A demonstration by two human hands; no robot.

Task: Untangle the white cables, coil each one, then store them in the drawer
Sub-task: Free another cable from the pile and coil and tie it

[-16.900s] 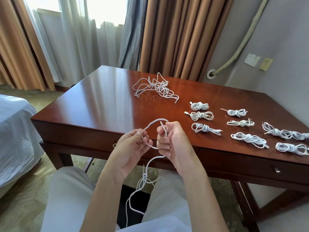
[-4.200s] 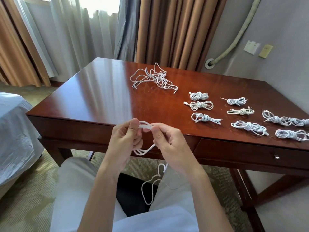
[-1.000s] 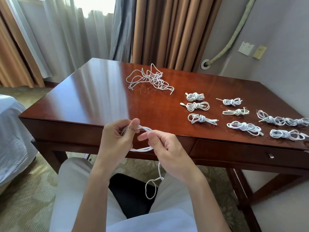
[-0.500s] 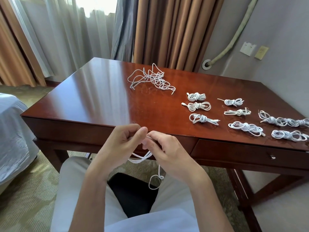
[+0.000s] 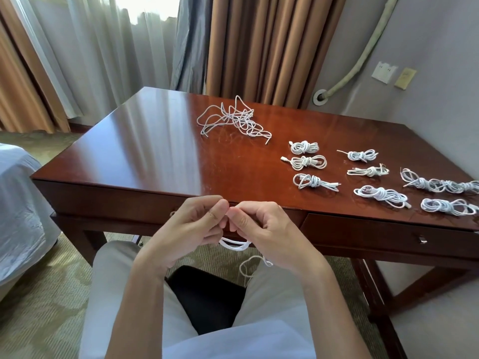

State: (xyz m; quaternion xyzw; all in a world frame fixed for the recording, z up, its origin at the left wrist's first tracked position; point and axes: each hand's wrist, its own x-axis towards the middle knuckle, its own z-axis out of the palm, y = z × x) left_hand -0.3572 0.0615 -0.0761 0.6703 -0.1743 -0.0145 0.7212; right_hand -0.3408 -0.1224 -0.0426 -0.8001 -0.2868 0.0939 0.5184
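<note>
Since half a second ago your hands closed together, thumbs touching. Your left hand and right hand both pinch the thin white cable, looped beneath them. Tangled cords lie at 12 o'clock on the glossy desk; knotted coils at 2 o'clock.
</note>
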